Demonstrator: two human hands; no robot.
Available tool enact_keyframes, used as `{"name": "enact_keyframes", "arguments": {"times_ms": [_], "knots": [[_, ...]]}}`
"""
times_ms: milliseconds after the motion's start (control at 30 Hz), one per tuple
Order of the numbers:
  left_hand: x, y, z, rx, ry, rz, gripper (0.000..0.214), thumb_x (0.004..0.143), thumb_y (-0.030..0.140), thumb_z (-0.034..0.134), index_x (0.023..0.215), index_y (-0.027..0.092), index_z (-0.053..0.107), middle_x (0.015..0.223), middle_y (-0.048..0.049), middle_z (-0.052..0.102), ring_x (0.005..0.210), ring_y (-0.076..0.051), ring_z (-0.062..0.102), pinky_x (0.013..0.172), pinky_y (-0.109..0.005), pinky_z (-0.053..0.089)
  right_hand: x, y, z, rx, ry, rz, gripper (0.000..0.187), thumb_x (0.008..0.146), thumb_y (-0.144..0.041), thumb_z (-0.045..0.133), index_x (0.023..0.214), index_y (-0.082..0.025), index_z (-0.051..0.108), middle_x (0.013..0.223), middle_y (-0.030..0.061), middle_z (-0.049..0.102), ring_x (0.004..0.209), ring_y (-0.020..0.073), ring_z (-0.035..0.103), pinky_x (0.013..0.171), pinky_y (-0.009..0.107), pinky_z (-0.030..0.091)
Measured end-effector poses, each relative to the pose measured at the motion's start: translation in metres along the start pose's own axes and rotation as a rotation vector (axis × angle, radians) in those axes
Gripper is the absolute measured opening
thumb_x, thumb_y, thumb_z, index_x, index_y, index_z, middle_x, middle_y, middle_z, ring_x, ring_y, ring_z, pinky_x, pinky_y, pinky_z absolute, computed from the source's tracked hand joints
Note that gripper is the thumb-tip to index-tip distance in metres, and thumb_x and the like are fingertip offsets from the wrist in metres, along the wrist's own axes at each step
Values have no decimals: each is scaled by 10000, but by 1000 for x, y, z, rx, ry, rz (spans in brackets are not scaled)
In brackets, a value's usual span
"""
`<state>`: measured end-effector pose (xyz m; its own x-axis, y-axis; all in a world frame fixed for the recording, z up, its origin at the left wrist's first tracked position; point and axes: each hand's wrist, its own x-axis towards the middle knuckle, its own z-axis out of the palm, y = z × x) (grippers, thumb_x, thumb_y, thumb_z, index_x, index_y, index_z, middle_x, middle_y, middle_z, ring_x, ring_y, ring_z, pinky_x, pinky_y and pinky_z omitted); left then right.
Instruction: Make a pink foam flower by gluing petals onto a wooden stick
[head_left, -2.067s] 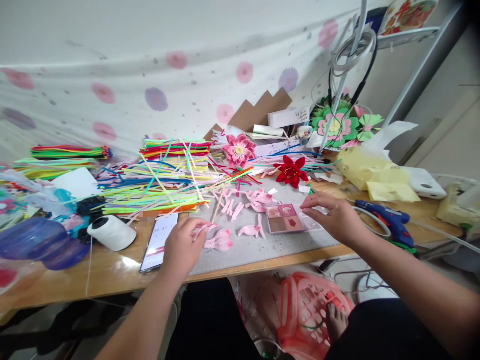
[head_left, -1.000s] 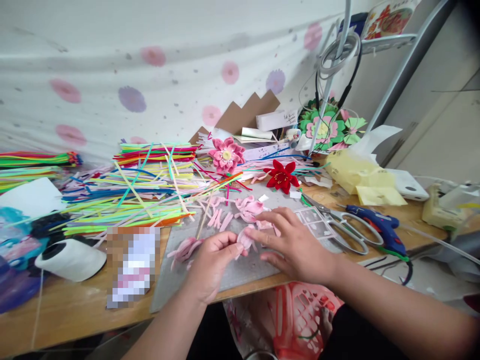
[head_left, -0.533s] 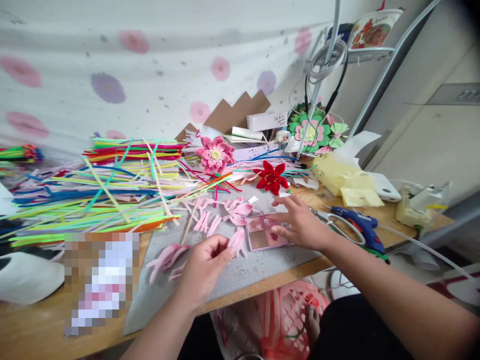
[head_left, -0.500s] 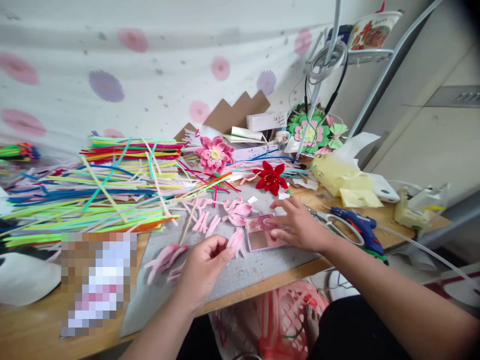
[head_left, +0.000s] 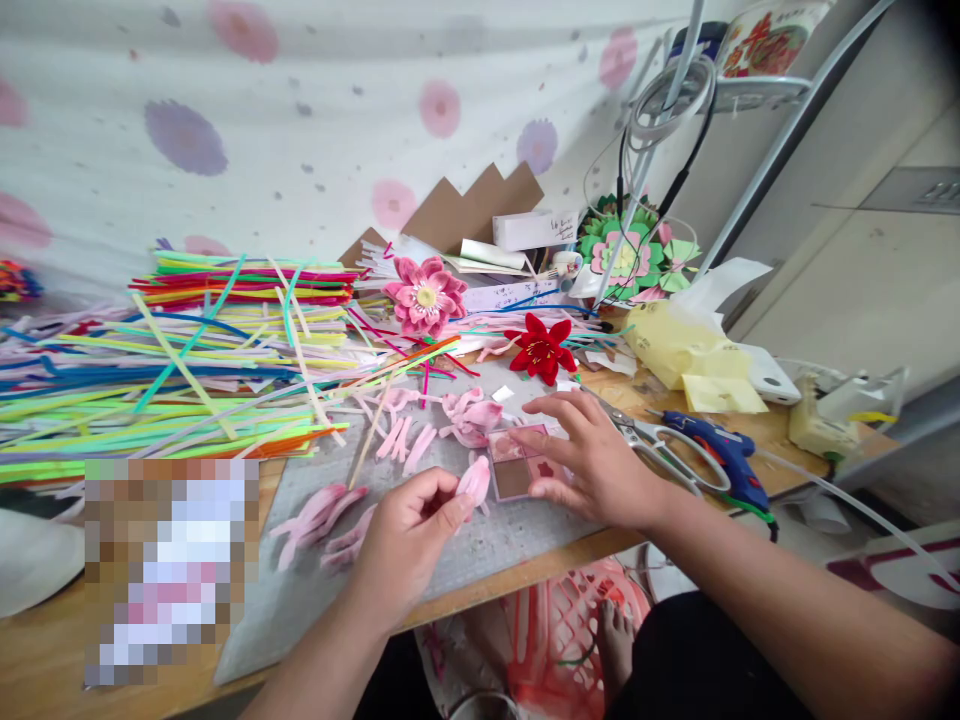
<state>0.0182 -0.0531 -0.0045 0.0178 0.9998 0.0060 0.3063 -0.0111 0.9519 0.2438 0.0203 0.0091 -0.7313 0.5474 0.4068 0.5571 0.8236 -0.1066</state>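
Observation:
My left hand (head_left: 409, 535) is closed, pinching a pale pink petal (head_left: 475, 482) between thumb and fingers above the grey cutting mat (head_left: 300, 590). My right hand (head_left: 596, 460) rests on a small pink makeup palette (head_left: 517, 470), thumb at its near edge, fingers spread over its far side. More pink petals (head_left: 319, 515) lie on the mat to the left, and another cluster of petals (head_left: 469, 415) lies just behind the palette.
A big heap of coloured pipe cleaners (head_left: 187, 350) fills the left. A pink flower (head_left: 425, 297) and a red flower (head_left: 541, 347) stand behind. Scissors (head_left: 660, 445), a blue glue gun (head_left: 724, 455) and yellow paper (head_left: 686, 345) lie right. A red basket (head_left: 555, 650) sits under the table.
My left hand picked up a pink petal and now holds it near the palette. My right hand moved from the petal back onto the palette. The view has shifted rightward.

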Motion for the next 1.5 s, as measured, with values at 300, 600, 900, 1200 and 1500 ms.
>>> {"name": "enact_keyframes", "arguments": {"times_ms": [300, 600, 900, 1200, 1500], "knots": [[-6, 3, 2, 15, -24, 41, 167, 785, 322, 590, 687, 186, 589, 608, 29, 477, 595, -126, 421, 557, -234, 331, 3, -34, -7, 152, 106, -118, 532, 818, -591, 486, 1194, -225, 582, 1304, 113, 398, 1167, 314, 343, 979, 529, 317], [-10, 2, 4, -48, -37, 20, 171, 793, 332, 596, 709, 183, 601, 636, 21, 513, 615, -127, 431, 579, -249, 331, -1, -38, -8, 129, 110, -130, 561, 815, -607, 472, 1203, -216, 575, 1312, 125, 380, 1180, 332, 327, 982, 557, 298], [-14, 0, 9, -406, -46, -42, 170, 766, 324, 652, 687, 178, 621, 640, 8, 555, 631, -126, 430, 606, -256, 322, -6, -36, -12, 102, 157, -125, 571, 809, -602, 486, 1222, -217, 562, 1328, 125, 372, 1187, 336, 326, 986, 557, 302], [-13, 8, 15, -639, -31, -100, 134, 736, 262, 691, 679, 164, 620, 643, 9, 563, 653, -120, 473, 656, -253, 345, -11, -31, -17, 85, 167, -149, 530, 801, -598, 505, 1211, -270, 576, 1345, 95, 389, 1188, 337, 337, 992, 590, 275], [-13, -4, 14, -509, 76, -95, 150, 739, 292, 684, 695, 161, 626, 666, 14, 537, 641, -112, 455, 626, -249, 341, -14, 26, -1, 23, -80, 93, 369, 849, -509, 505, 1062, -269, 687, 1222, 101, 496, 1101, 288, 414, 935, 509, 352]]}}
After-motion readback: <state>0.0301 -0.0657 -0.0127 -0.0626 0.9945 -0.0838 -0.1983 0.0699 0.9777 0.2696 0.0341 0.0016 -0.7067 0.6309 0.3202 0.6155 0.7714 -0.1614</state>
